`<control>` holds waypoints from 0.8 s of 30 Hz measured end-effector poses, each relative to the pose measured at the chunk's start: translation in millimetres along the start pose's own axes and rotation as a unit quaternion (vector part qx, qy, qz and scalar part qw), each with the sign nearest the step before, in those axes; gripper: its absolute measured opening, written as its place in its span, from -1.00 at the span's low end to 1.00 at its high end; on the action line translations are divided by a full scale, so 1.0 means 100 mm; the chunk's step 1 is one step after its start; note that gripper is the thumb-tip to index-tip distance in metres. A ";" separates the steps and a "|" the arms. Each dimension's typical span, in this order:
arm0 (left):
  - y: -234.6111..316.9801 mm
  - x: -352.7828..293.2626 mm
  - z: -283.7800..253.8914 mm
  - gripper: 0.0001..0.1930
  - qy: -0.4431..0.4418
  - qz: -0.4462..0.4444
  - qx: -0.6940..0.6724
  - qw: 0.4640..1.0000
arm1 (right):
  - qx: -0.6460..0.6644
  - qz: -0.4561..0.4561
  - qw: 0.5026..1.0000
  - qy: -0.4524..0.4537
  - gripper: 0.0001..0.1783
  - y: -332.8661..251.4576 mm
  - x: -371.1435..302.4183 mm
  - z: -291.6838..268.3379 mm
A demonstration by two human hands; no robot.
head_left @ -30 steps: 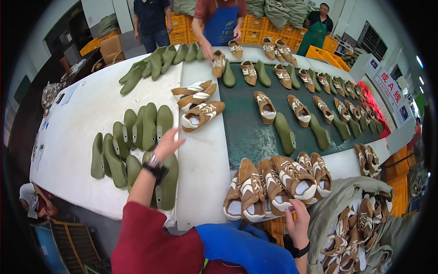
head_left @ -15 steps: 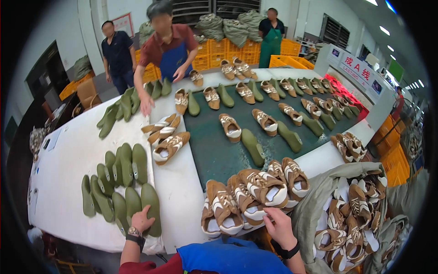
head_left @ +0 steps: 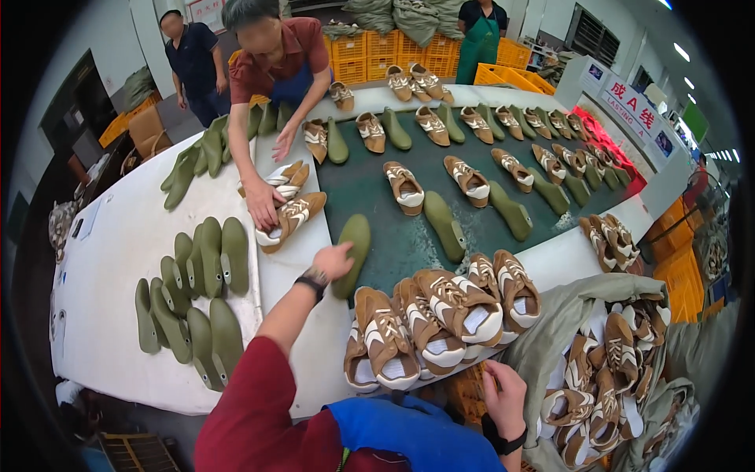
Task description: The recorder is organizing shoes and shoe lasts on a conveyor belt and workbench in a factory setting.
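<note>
My left hand (head_left: 334,262) is reached out over the near left corner of the green belt (head_left: 377,200), its fingers closed on a green shoe last (head_left: 354,250). On the table's near edge lies a pile of brown-and-white sneakers (head_left: 393,346). Beside that pile, at its lower right, my right hand (head_left: 506,397) is loosely curled with a gap between thumb and fingers and nothing in it. Left of my arm, several green lasts (head_left: 211,256) lie in rows on the white tabletop (head_left: 102,330).
Across the table a co-worker's hand (head_left: 263,203) rests on sneakers (head_left: 297,220). Sneakers and lasts stand in rows along the belt. At my right a grey sack (head_left: 535,346) bulges with sneakers. Yellow crates (head_left: 381,55) and two more people are behind.
My left hand has carried one last from the left group forward and right to the belt. My right hand has drawn back from the sneakers. The co-worker has reached onto the sneakers opposite.
</note>
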State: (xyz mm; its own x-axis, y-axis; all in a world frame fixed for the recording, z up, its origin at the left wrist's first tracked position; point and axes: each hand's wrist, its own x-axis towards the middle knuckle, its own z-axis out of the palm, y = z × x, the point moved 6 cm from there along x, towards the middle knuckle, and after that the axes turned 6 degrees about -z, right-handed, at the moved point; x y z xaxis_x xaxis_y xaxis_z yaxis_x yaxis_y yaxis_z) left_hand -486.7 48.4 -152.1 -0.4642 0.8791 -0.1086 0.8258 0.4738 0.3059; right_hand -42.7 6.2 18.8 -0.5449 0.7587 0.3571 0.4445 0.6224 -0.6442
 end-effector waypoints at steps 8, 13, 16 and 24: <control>0.36 0.74 0.69 -0.25 -0.133 -0.187 -0.199 0.953 | -0.050 0.097 0.994 0.033 -0.81 0.11 -0.31 -0.09; 0.26 0.67 0.67 -0.26 -0.144 -0.142 -0.213 0.956 | 0.000 0.040 0.999 0.008 -0.76 0.09 -0.15 0.04; 0.30 0.50 0.47 -0.26 -0.157 -0.001 -0.135 0.978 | -0.030 -0.016 0.999 0.004 -0.64 0.10 0.11 0.10; 0.88 -0.87 -0.56 -0.53 -0.064 0.141 -0.293 0.944 | -0.231 -0.096 0.965 -0.078 -0.44 0.53 0.57 0.46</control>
State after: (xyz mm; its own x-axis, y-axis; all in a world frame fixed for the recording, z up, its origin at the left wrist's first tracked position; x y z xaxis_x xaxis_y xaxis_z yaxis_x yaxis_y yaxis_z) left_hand -392.1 10.8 -62.8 -0.1790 0.9828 -0.0463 0.5752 0.1427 0.8054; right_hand -82.7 73.3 -25.5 -0.7330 0.6054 0.3103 0.5750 0.7951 -0.1929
